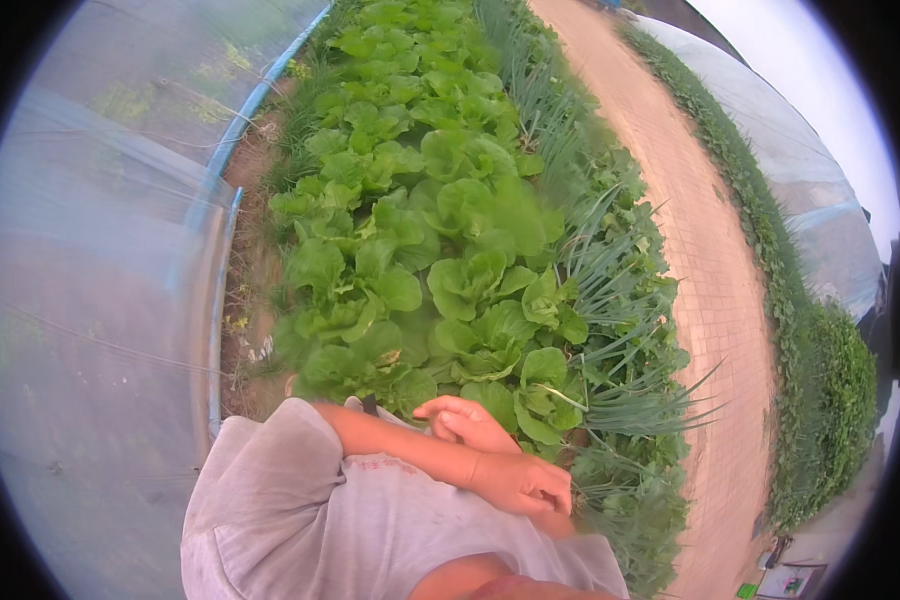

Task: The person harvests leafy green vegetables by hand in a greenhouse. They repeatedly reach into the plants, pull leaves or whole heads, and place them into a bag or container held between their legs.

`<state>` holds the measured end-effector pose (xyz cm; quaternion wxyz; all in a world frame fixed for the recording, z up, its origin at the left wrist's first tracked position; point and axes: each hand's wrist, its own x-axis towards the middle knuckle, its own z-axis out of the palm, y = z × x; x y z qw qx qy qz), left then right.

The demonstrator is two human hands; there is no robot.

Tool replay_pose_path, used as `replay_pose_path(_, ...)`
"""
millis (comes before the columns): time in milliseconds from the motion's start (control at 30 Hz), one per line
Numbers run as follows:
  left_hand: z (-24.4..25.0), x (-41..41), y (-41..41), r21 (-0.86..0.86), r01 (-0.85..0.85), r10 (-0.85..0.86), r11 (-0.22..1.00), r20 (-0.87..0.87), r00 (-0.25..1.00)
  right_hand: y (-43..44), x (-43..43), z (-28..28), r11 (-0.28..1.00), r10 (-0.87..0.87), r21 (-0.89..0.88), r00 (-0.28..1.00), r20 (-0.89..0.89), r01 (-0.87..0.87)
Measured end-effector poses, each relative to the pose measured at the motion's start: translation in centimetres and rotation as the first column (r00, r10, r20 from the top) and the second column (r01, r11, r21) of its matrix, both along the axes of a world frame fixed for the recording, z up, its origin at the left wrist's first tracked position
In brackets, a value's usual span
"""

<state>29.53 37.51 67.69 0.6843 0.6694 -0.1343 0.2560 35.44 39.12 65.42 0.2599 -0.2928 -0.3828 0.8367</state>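
My forearms cross in front of my grey short-sleeved shirt [412,517]. The left one reaches across to the right, and my left hand [523,480] lies curled over my right forearm, fingers bent inward with no object seen in them. Beyond the left forearm, my right hand [469,424] points leftward with loosely bent fingers and an empty look; part of its wrist is hidden. Just past that hand grow broad-leaved green vegetable plants [476,345], apparently leafy cabbages. Beside them on the right stand spring onions [615,405].
A translucent plastic greenhouse sheet [97,300] with a blue edge [214,330] flanks the bed at left. To the right runs a paved brick path [720,330], bordered by a green hedge [825,405]. Another plastic-covered greenhouse [787,150] rises behind the hedge.
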Motion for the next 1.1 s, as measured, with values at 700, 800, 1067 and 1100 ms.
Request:
replay_pose_path(700, 1.8, -2.9, -0.1, -0.19, 0.032, -0.026, 0.981, 0.034, 0.999, -0.7, -3.4, 1.7, 0.986, -0.132, 0.12, 0.979, 0.158, 0.113)
replay_pose_path(800, 1.7, -2.6, -0.4, -0.179, 0.051, -0.045, 0.983, 0.039, 0.998, -1.1, -2.5, 1.1, 0.991, -0.09, 0.114, 0.986, 0.144, 0.073)
replay_pose_path(1067, 1.3, -2.3, 0.1, -0.176, 0.15, -0.167, 0.973, -0.088, 0.982, -1.2, -1.2, 0.8, 0.998, -0.04, 0.044, 0.998, 0.056, 0.038)
replay_pose_path(1100, 1.2, -2.5, 0.2, -0.179, 0.137, -0.159, 0.974, -0.114, 0.981, -1.1, -1.5, 0.5, 0.998, -0.056, 0.038, 0.998, 0.023, 0.056)
